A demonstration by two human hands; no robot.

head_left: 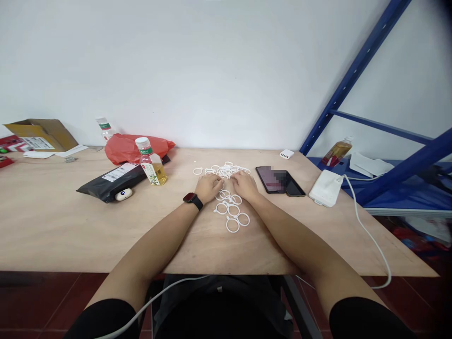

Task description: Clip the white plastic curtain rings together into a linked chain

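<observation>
White curtain rings [226, 169] lie heaped and trailing between the left hand [209, 187] and right hand [245, 185] on the wooden table [88, 235]. Both hands curl at the heap; whether either pinches a ring, I cannot tell. Overlapping rings could snag by their eyelets, dragging neighbours along. Round, they show no clear long axis; the nearest ring's [232, 231] eyelet points away and leftward.

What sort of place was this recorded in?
Probably a workshop or storeroom rather than a home, judging by the bare wooden table, the blue metal frame beside it, and the open cardboard box with a label.
</observation>
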